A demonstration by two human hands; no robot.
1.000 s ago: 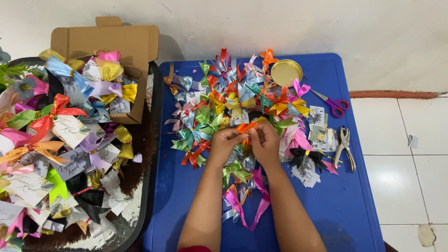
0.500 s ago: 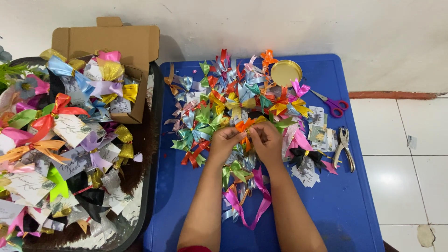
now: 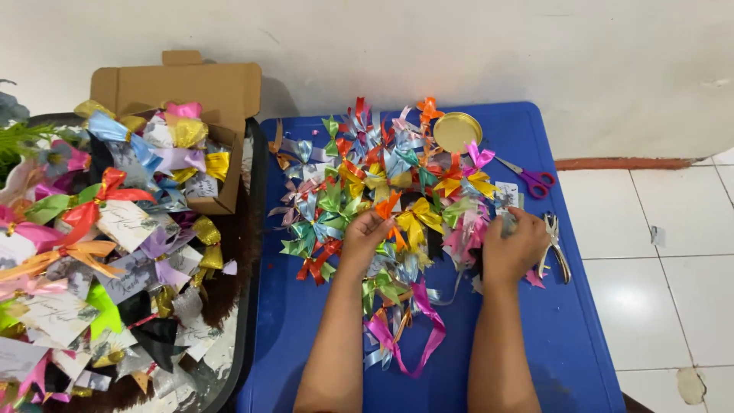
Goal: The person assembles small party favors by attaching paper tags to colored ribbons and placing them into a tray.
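**Hands part over the ribbon bows**

Both hands, joined on 1 orange bow [image 3: 388, 206] half a second before, had split. Nearest, the left hand [image 3: 365, 235] kept its fingers pinched on that bow at the pile's middle; the right hand [image 3: 514, 243] had gone to the small cards [image 3: 506, 196], fingers curled, grip unclear. Dragging could snag neighbouring bows off the blue table [image 3: 589, 336]. Farther off, bows half hid the gold lid [image 3: 457, 131], and the hole punch [image 3: 553, 243] lay partly covered.
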